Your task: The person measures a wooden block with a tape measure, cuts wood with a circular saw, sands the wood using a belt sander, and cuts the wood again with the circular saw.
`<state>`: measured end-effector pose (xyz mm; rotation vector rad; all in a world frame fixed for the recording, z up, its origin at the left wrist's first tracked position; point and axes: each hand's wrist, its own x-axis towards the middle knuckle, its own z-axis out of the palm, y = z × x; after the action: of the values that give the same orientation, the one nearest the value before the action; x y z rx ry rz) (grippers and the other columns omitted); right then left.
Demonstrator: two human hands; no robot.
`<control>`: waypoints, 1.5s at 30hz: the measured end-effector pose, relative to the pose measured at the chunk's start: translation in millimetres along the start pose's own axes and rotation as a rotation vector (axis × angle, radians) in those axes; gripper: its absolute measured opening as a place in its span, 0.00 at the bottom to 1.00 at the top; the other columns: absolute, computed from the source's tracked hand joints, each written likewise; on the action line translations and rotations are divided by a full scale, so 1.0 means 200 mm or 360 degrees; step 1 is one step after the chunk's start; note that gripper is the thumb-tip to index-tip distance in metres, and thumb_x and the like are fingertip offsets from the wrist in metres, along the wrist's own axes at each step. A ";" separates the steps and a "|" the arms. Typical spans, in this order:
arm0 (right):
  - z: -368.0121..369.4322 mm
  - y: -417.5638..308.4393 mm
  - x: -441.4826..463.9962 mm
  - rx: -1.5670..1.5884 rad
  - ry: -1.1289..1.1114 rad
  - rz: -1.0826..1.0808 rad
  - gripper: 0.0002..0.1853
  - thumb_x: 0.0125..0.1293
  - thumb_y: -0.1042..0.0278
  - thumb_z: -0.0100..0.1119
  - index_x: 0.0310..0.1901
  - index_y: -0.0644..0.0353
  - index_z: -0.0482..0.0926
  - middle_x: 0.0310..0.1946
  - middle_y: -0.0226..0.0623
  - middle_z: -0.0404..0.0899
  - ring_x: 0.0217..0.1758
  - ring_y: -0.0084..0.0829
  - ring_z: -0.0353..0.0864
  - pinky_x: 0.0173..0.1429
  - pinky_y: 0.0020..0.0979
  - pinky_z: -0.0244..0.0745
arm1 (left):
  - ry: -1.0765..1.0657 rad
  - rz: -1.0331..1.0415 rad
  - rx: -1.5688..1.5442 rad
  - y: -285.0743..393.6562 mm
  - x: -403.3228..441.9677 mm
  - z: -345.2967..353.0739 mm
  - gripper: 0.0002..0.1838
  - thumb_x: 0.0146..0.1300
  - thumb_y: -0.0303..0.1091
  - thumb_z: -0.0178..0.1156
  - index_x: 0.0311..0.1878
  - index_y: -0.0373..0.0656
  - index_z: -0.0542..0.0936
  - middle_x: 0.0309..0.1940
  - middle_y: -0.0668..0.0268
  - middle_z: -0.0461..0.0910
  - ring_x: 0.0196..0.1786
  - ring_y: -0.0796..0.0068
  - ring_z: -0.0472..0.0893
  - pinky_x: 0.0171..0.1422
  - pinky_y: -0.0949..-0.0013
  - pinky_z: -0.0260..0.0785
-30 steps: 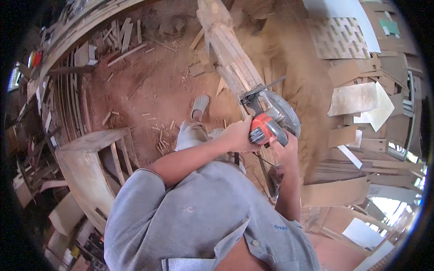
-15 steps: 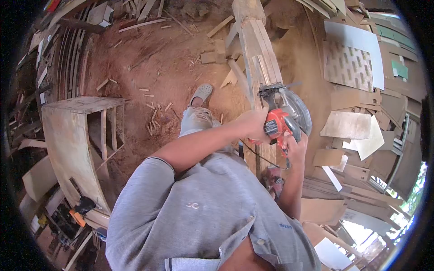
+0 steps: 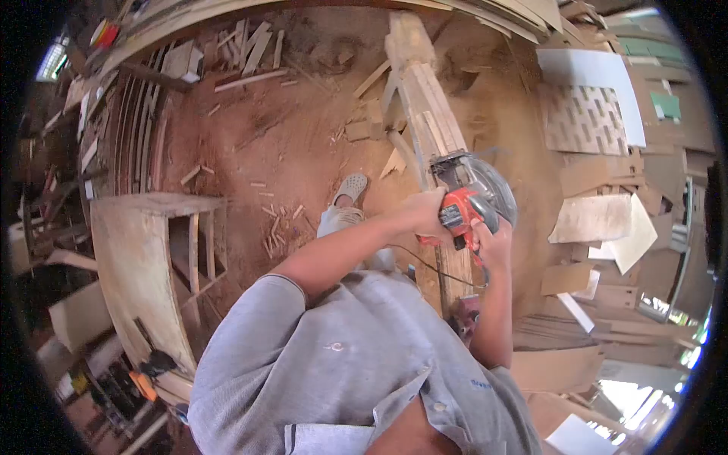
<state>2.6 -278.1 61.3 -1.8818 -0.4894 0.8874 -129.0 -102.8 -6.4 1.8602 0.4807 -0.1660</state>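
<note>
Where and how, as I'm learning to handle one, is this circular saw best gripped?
On the circular saw, probably the curved black handle, from the wearer's side: its arch suits wrapping, as the right hand does, and the round guard lies beyond.

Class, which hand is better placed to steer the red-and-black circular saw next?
Right, probably: the right hand grips the black curved handle, whereas the left hand lies against the red motor housing.

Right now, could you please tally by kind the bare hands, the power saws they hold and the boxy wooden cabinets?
Bare hands, left hand and right hand: 2
Red-and-black circular saw: 1
Pale, boxy wooden cabinet: 1
Total: 4
</note>
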 end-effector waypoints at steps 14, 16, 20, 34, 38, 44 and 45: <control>-0.01 0.03 0.07 -0.0409 0.0121 -0.0182 0.27 0.59 0.57 0.69 0.53 0.71 0.88 0.43 0.60 0.90 0.48 0.52 0.91 0.56 0.44 0.83 | -0.0161 0.0051 -0.0066 -0.09 0.13 0.01 0.48 0.48 0.46 0.87 0.68 0.36 0.74 0.56 0.52 0.88 0.60 0.59 0.89 0.65 0.56 0.80; -0.03 0.07 0.06 -0.0456 0.0143 -0.0245 0.26 0.60 0.56 0.70 0.53 0.71 0.88 0.43 0.61 0.90 0.48 0.54 0.91 0.56 0.45 0.83 | -0.0165 0.0030 -0.0055 -0.12 0.13 0.03 0.47 0.49 0.45 0.87 0.68 0.37 0.73 0.56 0.53 0.88 0.59 0.59 0.89 0.65 0.56 0.80; -0.05 0.02 0.01 -0.0426 0.0122 -0.0153 0.27 0.60 0.55 0.71 0.53 0.70 0.88 0.43 0.63 0.89 0.49 0.59 0.90 0.56 0.46 0.83 | -0.0266 -0.0102 -0.0195 0.09 0.06 0.03 0.48 0.51 0.40 0.87 0.73 0.40 0.71 0.57 0.57 0.88 0.59 0.63 0.88 0.66 0.57 0.79; -0.24 0.10 -0.61 -0.0564 0.0145 0.0063 0.27 0.52 0.47 0.72 0.47 0.60 0.91 0.34 0.56 0.88 0.41 0.59 0.89 0.50 0.52 0.85 | -0.0962 -0.0167 -0.0312 -0.11 -0.04 0.17 0.26 0.76 0.49 0.69 0.63 0.35 0.84 0.54 0.56 0.89 0.55 0.69 0.87 0.62 0.62 0.79; -0.22 0.15 -0.63 -0.0647 0.0153 -0.0045 0.27 0.50 0.52 0.73 0.47 0.65 0.91 0.33 0.57 0.87 0.38 0.57 0.89 0.46 0.48 0.84 | -0.0720 -0.0160 0.0292 -0.03 0.04 0.09 0.18 0.74 0.44 0.72 0.52 0.37 0.88 0.40 0.59 0.91 0.43 0.70 0.90 0.51 0.63 0.82; -0.19 0.12 -0.64 -0.0666 0.0115 -0.0074 0.28 0.51 0.46 0.70 0.48 0.60 0.91 0.34 0.54 0.88 0.39 0.58 0.89 0.49 0.51 0.84 | -0.0376 0.0143 0.0849 -0.02 0.03 0.16 0.14 0.72 0.43 0.71 0.46 0.40 0.85 0.38 0.54 0.87 0.42 0.53 0.89 0.49 0.55 0.82; -0.19 0.13 -0.64 -0.0679 0.0110 -0.0077 0.28 0.52 0.43 0.69 0.47 0.58 0.91 0.34 0.54 0.88 0.40 0.59 0.89 0.49 0.53 0.84 | -0.0312 0.0261 0.0948 -0.03 0.02 0.16 0.15 0.73 0.44 0.70 0.45 0.40 0.84 0.38 0.54 0.87 0.42 0.51 0.88 0.49 0.53 0.81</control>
<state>-53.9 -396.3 95.9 -2.2661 -0.7225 0.7218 -123.6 -130.7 -24.3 2.4221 0.1432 -0.4107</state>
